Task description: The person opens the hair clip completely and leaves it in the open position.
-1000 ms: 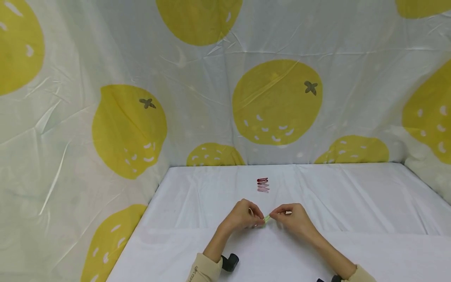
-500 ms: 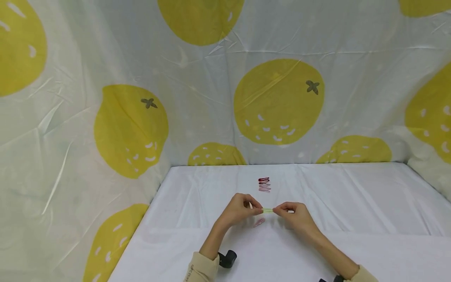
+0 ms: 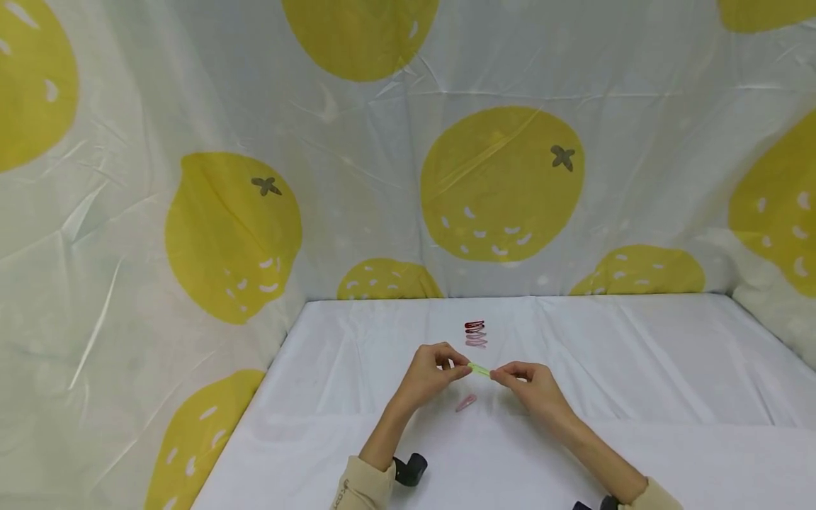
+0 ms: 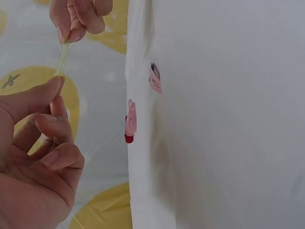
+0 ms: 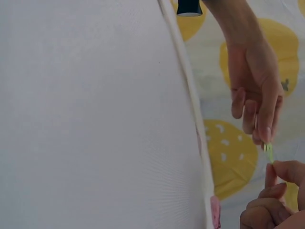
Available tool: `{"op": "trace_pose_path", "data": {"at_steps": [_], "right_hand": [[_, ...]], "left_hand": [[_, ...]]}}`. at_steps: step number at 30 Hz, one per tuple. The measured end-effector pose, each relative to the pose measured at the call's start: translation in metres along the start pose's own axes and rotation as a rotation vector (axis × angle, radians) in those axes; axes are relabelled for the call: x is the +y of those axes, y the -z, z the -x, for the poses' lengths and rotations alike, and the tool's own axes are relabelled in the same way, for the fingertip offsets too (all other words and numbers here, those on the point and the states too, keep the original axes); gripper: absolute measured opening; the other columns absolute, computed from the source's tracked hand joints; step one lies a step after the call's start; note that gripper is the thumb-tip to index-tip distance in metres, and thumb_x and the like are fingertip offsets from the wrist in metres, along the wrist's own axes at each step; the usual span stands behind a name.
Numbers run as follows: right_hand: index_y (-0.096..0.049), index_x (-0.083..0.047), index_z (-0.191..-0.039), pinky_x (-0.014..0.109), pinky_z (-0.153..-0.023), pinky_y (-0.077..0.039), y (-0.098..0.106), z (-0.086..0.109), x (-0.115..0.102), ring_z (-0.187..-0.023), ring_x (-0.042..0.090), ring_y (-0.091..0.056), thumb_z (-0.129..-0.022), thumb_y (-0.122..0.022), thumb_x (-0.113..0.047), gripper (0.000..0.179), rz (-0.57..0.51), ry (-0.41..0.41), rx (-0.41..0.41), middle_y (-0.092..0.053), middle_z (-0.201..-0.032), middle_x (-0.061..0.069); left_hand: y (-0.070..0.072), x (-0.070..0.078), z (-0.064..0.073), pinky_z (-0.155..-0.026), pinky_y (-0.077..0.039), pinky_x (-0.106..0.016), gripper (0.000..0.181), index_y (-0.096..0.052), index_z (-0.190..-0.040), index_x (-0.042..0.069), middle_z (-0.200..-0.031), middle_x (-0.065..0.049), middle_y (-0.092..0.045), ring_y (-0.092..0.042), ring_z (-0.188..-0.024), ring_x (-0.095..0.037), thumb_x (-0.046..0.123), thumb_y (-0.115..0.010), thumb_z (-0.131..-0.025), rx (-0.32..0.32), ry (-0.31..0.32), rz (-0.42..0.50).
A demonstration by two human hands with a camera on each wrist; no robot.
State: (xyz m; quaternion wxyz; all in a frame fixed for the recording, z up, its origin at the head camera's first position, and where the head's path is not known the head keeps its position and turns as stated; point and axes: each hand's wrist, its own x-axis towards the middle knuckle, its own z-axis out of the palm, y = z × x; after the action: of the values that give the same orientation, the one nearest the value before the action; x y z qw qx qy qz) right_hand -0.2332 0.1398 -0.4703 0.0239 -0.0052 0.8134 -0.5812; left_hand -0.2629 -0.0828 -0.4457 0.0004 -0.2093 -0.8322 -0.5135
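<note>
Between both hands a light green snap hair clip [image 3: 480, 369] is stretched out, raised above the table. My left hand [image 3: 430, 374] pinches its left end between thumb and index finger. The other end is pinched by the thumb and index finger of my right hand [image 3: 538, 392]. In the left wrist view the green clip [image 4: 62, 59] stands nearly upright between the two sets of fingertips. Below the hands a single pink hair clip [image 3: 466, 403] lies slantwise on the white cloth.
Farther back on the white-covered table [image 3: 637, 354], red and pink hair clips [image 3: 475, 334] lie in a short column. Behind the table hangs a curtain [image 3: 357, 177] printed with yellow lemons. A black wrist camera [image 3: 411, 469] sits at the left cuff.
Both hands have risen and moved slightly away from the body with the green clip, which now slopes down to the right. The lone pink clip, hidden at first, has come into view.
</note>
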Motion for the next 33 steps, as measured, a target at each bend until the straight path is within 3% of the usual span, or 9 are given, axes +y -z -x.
{"op": "trace_pose_path", "data": {"at_steps": [11,23,30,33], "right_hand": [[-0.078,-0.003,-0.101,0.027,-0.084,-0.044,0.0016,-0.0017,-0.0021,-0.099,0.012,-0.057,-0.095,-0.076,-0.030,0.027,-0.019,0.025,0.039,-0.076,-0.106,0.004],[-0.076,-0.002,-0.103,0.021,-0.075,-0.048,-0.0008,0.0029,-0.0016,-0.078,0.011,-0.070,-0.095,-0.076,-0.029,0.029,-0.052,0.117,-0.043,-0.076,-0.106,0.013],[-0.072,0.001,-0.105,0.023,-0.056,-0.035,0.0008,0.0023,0.0017,-0.056,0.005,-0.048,-0.099,-0.071,-0.024,0.026,-0.072,0.192,-0.129,-0.072,-0.103,0.020],[-0.071,0.001,-0.105,0.023,-0.058,-0.037,0.0020,0.0019,0.0014,-0.058,0.006,-0.053,-0.099,-0.070,-0.024,0.026,-0.077,0.196,-0.123,-0.073,-0.105,0.018]], "left_hand": [[-0.0016,0.0009,0.0003,-0.057,-0.037,-0.018,0.010,-0.079,-0.095,0.003,-0.086,-0.012,-0.069,-0.048,-0.069,-0.011,0.011,-0.080,-0.090,-0.015,0.056,0.057],[-0.0024,0.0003,0.0005,-0.057,-0.037,-0.017,0.010,-0.079,-0.091,0.000,-0.082,-0.015,-0.071,-0.047,-0.065,-0.009,0.009,-0.079,-0.090,-0.003,0.049,0.087],[-0.0028,-0.0027,0.0008,-0.061,-0.041,-0.018,0.009,-0.079,-0.091,-0.004,-0.090,-0.023,-0.074,-0.052,-0.068,-0.007,0.005,-0.078,-0.090,-0.019,0.060,0.183],[-0.0032,-0.0034,0.0004,-0.063,-0.041,-0.019,0.011,-0.079,-0.093,-0.004,-0.092,-0.024,-0.074,-0.053,-0.070,-0.009,0.006,-0.078,-0.090,-0.018,0.059,0.217]]}}
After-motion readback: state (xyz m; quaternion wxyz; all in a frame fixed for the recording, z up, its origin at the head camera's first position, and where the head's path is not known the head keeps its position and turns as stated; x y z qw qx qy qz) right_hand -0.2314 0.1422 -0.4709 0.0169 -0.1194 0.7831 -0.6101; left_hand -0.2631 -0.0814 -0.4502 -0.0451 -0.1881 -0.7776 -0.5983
